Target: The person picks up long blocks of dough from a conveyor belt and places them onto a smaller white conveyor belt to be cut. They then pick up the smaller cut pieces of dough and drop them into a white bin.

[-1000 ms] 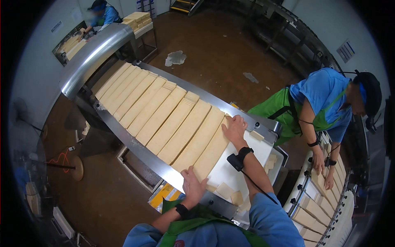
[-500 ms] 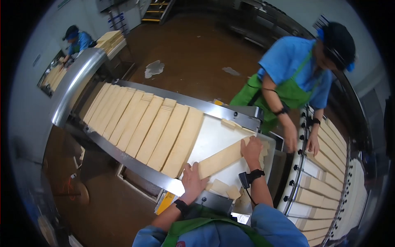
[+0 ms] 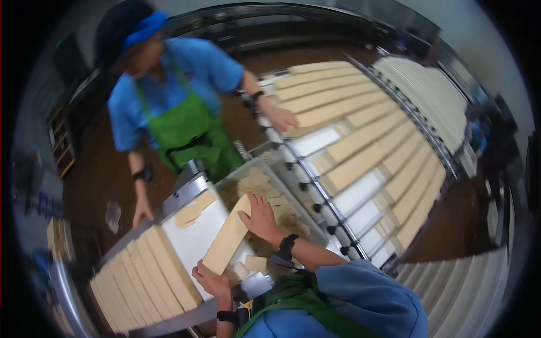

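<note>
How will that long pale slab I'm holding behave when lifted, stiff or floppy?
Probably stiff: the slab spans straight between left hand and right hand without sagging. Possibly brittle, since broken pieces lie nearby.

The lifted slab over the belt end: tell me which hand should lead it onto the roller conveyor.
Right, probably. The right hand grips the slab's far end, nearest the roller conveyor; the left hand holds the near end, over the belt.

The long flat slab point(image 3: 226, 239) is pale tan, like the rows of long strips point(image 3: 360, 132) on the white roller conveyor point(image 3: 360, 191). The belt point(image 3: 194, 239) under it is white. The co-worker's shirt point(image 3: 211, 67) is blue, the apron point(image 3: 189, 132) bright green, the cap point(image 3: 143, 28) blue. Both wristbands are black.
</note>
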Action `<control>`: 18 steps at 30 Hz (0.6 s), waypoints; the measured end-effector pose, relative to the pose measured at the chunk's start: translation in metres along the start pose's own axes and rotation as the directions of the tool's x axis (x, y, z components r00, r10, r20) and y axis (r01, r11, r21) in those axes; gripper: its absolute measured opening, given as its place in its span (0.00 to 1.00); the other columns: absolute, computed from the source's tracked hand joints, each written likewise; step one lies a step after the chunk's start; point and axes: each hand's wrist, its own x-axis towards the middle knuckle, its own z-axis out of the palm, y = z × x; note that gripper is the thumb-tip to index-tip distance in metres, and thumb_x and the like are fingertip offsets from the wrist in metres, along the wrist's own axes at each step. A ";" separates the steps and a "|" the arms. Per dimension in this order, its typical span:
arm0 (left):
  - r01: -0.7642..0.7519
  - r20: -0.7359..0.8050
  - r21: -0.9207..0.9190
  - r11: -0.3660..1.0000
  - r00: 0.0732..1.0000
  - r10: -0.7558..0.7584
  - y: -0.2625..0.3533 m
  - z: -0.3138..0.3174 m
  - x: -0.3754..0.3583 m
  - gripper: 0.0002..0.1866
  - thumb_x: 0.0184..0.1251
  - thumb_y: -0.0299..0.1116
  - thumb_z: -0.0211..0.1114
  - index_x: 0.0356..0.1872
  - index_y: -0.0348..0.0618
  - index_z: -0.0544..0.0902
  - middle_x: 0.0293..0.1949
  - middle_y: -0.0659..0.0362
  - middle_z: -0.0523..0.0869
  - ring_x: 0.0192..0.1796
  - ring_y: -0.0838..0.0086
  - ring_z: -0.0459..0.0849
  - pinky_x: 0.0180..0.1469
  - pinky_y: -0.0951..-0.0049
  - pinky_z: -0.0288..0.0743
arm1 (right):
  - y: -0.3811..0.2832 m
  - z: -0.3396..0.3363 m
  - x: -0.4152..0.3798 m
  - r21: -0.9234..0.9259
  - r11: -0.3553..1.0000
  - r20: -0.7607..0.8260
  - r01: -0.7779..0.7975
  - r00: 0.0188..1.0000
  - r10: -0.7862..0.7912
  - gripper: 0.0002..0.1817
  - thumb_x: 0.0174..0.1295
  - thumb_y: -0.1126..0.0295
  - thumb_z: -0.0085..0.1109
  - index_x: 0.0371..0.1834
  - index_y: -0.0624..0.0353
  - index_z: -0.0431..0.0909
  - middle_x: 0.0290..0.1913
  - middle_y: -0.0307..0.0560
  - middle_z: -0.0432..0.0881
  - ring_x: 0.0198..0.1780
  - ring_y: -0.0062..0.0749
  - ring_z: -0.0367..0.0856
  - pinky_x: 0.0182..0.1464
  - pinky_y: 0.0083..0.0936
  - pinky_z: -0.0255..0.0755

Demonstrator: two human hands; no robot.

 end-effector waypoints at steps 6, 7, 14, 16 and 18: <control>-0.357 0.023 -0.126 0.926 0.932 0.362 0.129 0.049 -0.018 0.40 0.53 0.27 0.75 0.71 0.47 0.73 0.66 0.41 0.70 0.66 0.42 0.73 0.66 0.50 0.73 | 0.109 -0.145 -0.027 -0.086 0.989 -0.564 -0.123 0.824 0.054 0.29 0.64 0.61 0.69 0.64 0.66 0.76 0.55 0.63 0.81 0.57 0.61 0.79 0.61 0.51 0.73; -0.419 0.084 -0.151 0.895 0.897 0.434 0.156 0.057 -0.025 0.40 0.54 0.27 0.75 0.72 0.48 0.72 0.67 0.40 0.70 0.66 0.40 0.73 0.67 0.49 0.73 | 0.134 -0.165 -0.030 -0.091 0.979 -0.619 -0.183 0.780 0.089 0.28 0.65 0.61 0.69 0.63 0.66 0.76 0.54 0.62 0.82 0.57 0.61 0.80 0.60 0.50 0.74; -0.531 0.534 -0.258 0.807 0.617 0.577 0.300 0.071 -0.074 0.43 0.57 0.39 0.81 0.74 0.47 0.70 0.64 0.39 0.70 0.63 0.37 0.74 0.62 0.44 0.74 | 0.270 -0.277 -0.046 -0.143 0.876 -0.680 -0.460 0.689 0.251 0.26 0.70 0.57 0.64 0.63 0.66 0.78 0.53 0.61 0.84 0.56 0.61 0.82 0.59 0.48 0.77; -0.546 0.583 -0.297 0.783 0.546 0.602 0.319 0.081 -0.078 0.41 0.60 0.41 0.79 0.73 0.46 0.69 0.62 0.39 0.71 0.60 0.37 0.76 0.60 0.44 0.75 | 0.304 -0.288 -0.046 -0.236 0.822 -0.521 -0.519 0.782 0.344 0.27 0.70 0.55 0.63 0.62 0.65 0.78 0.53 0.62 0.84 0.55 0.58 0.83 0.59 0.50 0.76; -0.551 0.625 -0.336 0.764 0.476 0.618 0.333 0.096 -0.078 0.39 0.63 0.44 0.77 0.73 0.45 0.69 0.60 0.40 0.71 0.58 0.36 0.78 0.57 0.45 0.76 | 0.316 -0.302 -0.034 -0.316 0.743 -0.379 -0.590 0.797 0.471 0.27 0.69 0.54 0.64 0.62 0.64 0.79 0.54 0.62 0.84 0.57 0.56 0.83 0.61 0.51 0.73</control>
